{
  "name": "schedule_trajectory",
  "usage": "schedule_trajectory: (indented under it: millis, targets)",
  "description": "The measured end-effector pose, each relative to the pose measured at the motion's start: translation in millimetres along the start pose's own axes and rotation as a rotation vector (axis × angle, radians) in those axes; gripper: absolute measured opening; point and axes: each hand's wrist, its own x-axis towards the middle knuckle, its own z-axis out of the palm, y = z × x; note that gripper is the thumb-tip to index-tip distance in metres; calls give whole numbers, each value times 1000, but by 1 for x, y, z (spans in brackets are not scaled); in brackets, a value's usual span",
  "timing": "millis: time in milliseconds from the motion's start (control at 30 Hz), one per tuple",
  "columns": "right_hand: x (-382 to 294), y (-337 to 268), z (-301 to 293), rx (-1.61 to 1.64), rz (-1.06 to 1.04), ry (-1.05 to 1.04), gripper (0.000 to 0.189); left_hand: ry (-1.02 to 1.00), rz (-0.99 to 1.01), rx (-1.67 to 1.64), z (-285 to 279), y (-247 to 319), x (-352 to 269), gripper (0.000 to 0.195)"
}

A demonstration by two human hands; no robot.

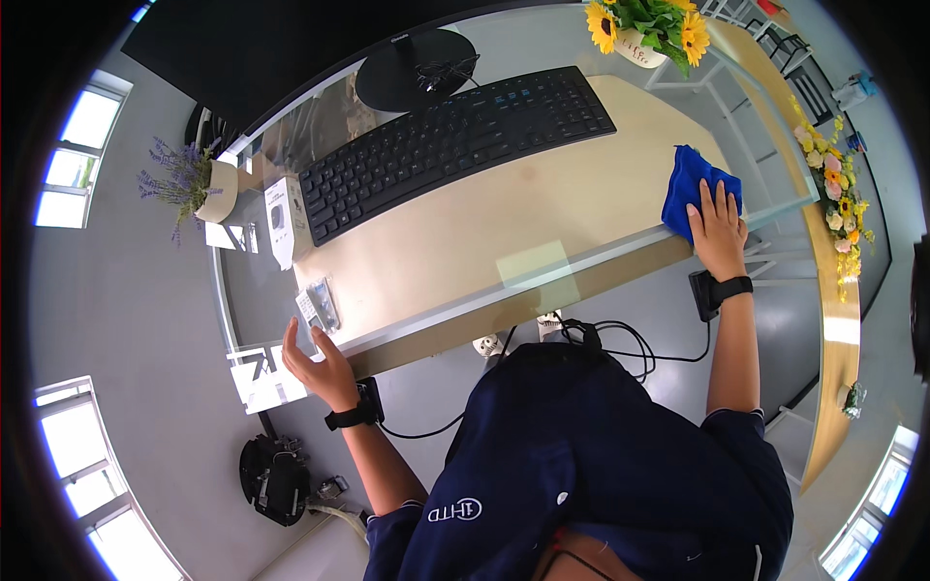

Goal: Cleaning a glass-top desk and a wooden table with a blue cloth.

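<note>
My right hand (719,226) lies over a blue cloth (689,190) and presses it to the right part of the glass tabletop (465,298), near its front edge. Its fingers are stretched out across the folded fabric. At the front left corner, my left hand (320,367) holds nothing, its thumb and fingers apart. A small clear plastic packet (320,305) with a printed label lies just beyond those fingers; whether a fingertip touches it I cannot tell. Each wrist wears a black strap with a small black device.
A black keyboard (458,149) lies behind, with a small white box (287,221) at its left end. Farther back is a round black monitor stand (414,69) with a bundled cable. Potted lavender (216,192) and sunflowers (639,47) stand at the sides. Cables (639,348) hang below the front edge.
</note>
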Motion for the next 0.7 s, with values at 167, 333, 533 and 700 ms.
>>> schedule_trajectory:
  millis: [167,333,533,700]
  targets:
    - [-2,-1,0,4,-62,11,51,-20,-17,-1,0,-1,1,28]
    - [-15,-22,-5,-9,-138,37,51,0,52,-9,1,-3,2,26]
    - [-47,-79,-23,3,-349,136,51,-3,81,-41,1,-5,2,26]
    - [-68,-140,-45,106,-546,126,51,0,102,-86,-2,-7,1,27]
